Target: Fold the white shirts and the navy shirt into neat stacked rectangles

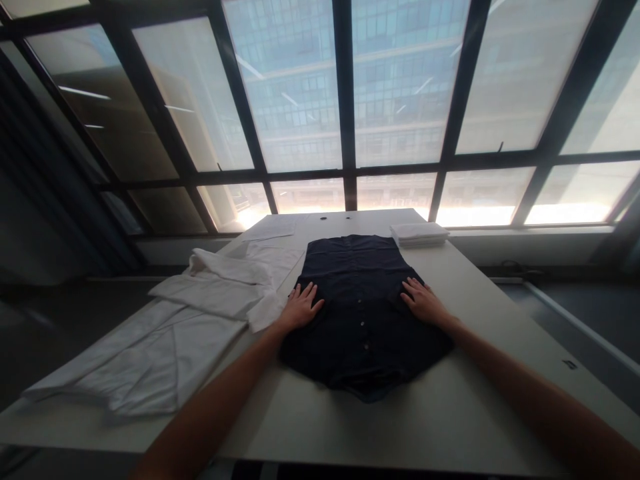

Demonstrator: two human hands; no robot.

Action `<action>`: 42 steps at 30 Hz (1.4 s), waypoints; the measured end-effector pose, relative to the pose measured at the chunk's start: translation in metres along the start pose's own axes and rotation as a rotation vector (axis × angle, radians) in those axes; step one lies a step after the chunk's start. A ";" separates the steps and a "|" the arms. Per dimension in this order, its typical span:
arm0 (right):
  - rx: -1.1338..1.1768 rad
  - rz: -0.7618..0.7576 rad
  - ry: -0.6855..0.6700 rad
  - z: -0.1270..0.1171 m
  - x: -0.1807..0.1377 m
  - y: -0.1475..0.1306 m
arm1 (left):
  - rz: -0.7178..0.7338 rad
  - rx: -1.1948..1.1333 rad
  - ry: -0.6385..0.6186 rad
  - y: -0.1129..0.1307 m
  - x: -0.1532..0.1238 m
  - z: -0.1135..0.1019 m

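A dark navy buttoned shirt (360,307) lies flat on the white table (380,420), its sides folded in and a row of small buttons running down its middle. My left hand (300,307) rests flat on the shirt's left edge with the fingers spread. On the shirt's right edge, my right hand (423,301) also lies flat, fingers apart. Neither hand holds anything.
White garments (190,320) lie spread and bunched over the table's left half. A small stack of folded white cloth (419,234) sits at the far right corner. Large windows (345,100) rise behind the table. The floor around is dark.
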State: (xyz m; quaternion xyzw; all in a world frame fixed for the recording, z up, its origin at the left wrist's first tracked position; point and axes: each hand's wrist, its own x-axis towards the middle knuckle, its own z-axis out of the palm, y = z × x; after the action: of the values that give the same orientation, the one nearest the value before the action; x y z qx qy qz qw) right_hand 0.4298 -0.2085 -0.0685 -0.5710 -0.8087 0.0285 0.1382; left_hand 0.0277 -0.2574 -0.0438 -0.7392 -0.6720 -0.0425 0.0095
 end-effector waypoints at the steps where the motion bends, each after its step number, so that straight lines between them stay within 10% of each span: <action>1: -0.009 0.018 -0.005 0.001 0.001 0.003 | 0.003 -0.001 0.002 0.000 -0.001 0.000; 9: -0.046 0.108 0.088 0.007 0.002 0.015 | 0.108 -0.040 0.076 0.003 -0.007 -0.004; 18: 0.072 -0.284 -0.061 -0.004 -0.004 -0.005 | 0.320 -0.105 -0.093 0.020 -0.018 -0.009; 42: -0.017 -0.019 -0.007 0.000 -0.008 -0.005 | 0.805 -0.553 -0.346 0.081 -0.076 -0.054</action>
State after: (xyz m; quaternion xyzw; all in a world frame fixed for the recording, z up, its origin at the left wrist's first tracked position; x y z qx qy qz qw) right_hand 0.4272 -0.2176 -0.0688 -0.5645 -0.8147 0.0226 0.1307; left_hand 0.0983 -0.3445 0.0079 -0.9103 -0.2899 -0.0887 -0.2818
